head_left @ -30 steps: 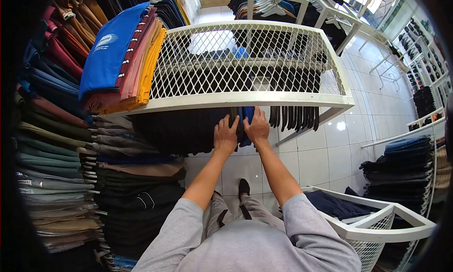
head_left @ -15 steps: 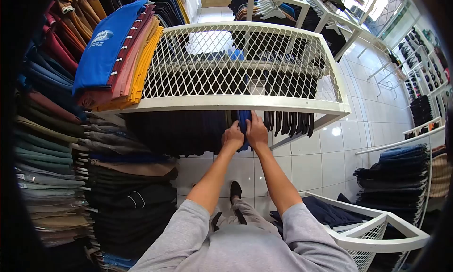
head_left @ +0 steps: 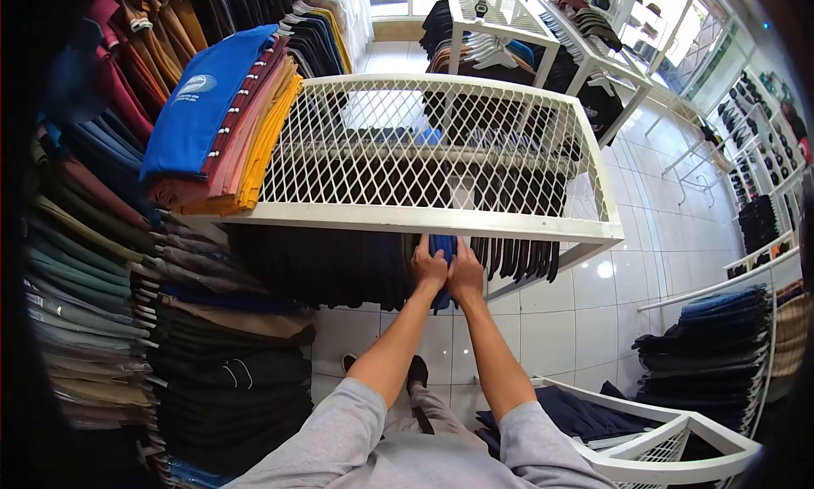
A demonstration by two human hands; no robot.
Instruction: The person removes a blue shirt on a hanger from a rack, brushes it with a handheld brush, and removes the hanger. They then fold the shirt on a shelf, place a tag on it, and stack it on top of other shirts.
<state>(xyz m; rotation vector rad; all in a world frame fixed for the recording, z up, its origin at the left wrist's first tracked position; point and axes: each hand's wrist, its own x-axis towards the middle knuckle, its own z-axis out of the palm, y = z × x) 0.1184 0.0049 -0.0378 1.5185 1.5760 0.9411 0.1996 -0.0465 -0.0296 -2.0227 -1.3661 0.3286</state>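
Note:
Under the front edge of a white mesh-topped rack (head_left: 441, 223), a blue garment (head_left: 443, 245) hangs among dark garments (head_left: 331, 264). My left hand (head_left: 431, 267) is closed on the blue garment from its left side. Close beside it, my right hand (head_left: 465, 273) grips the same garment from the right, thumbs nearly meeting. Black garments (head_left: 521, 258) hang just right of my hands. The upper part of the blue garment is hidden by the rack's edge.
Folded clothes with a blue shirt (head_left: 203, 90) on top lie on the rack's left end. Stacked trousers (head_left: 229, 370) stand at left. A lower white rack (head_left: 678, 463) is at bottom right, dark jeans (head_left: 704, 345) at right.
The rack and both hands appear lower in the view. My hands are closer together around the blue garment, and a second shoe shows more clearly below.

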